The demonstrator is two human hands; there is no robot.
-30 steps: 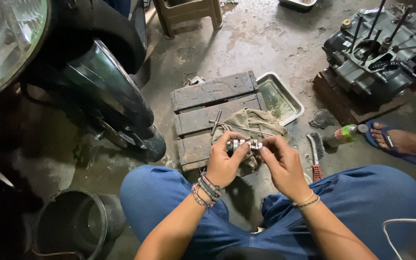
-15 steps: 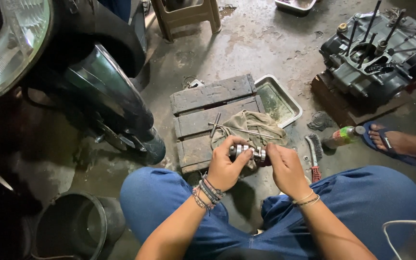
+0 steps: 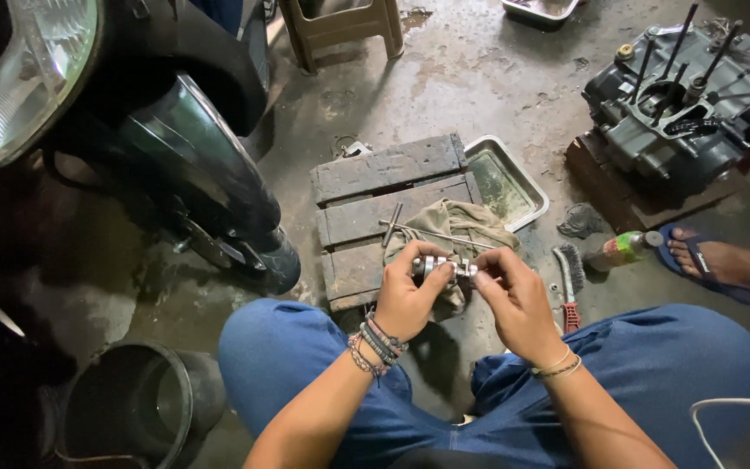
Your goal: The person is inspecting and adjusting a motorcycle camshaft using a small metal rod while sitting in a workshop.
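Gripping ridged steel shaft [image 3: 444, 267], left hand [image 3: 405, 300], right hand [image 3: 518, 304]

floor: bare grey concrete floor [image 3: 479, 78], stained, wet-looking in patches, with grit and dark marks.
left side: front of a dark scooter [image 3: 132, 113], its headlight [image 3: 19, 78] at the top left corner and its front wheel [image 3: 219, 195] resting on the floor.
lower left: black bucket [image 3: 136, 408] standing on the floor beside the wheel.
top: legs of a brown plastic stool [image 3: 340, 26]; a shallow metal tray [image 3: 540, 9] at the top edge.
centre: low wooden pallet [image 3: 375, 174] of worn planks, with a rectangular metal pan [image 3: 514, 187] just beside it.
right: dark engine block [image 3: 687, 113] with upright studs, on a wooden block [image 3: 601, 187].
light: soft, even, dim at the left.
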